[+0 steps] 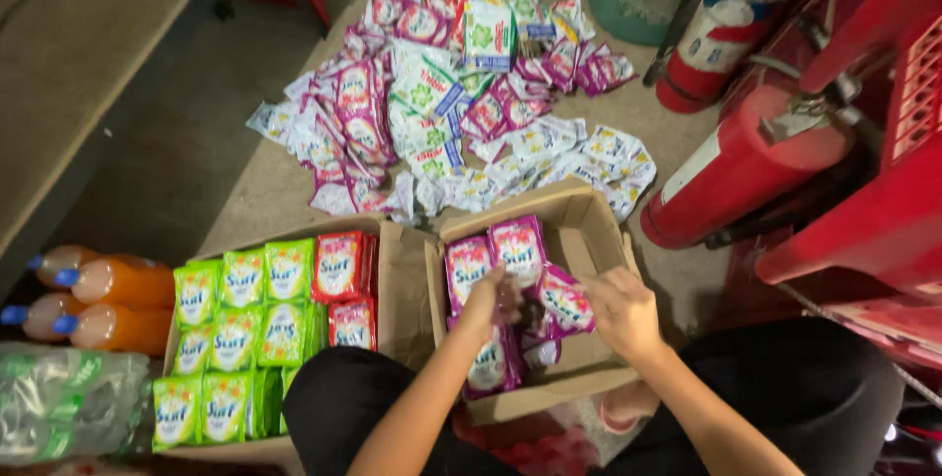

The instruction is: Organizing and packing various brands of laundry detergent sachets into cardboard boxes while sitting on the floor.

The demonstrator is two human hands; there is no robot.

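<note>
Head camera, looking down: a person's left hand and right hand reach into an open cardboard box at the frame's centre. The left hand's fingers are curled around pink sachets; whether the right hand grips one, I cannot tell. About six pink sachets show in this box. At 9 o'clock, a second box holds roughly ten green sachets and two red sachets. At 12 o'clock, a loose sachet pile lies uncounted. Two red fire extinguishers lie at 2 o'clock; four orange drink bottles sit far left.
</note>
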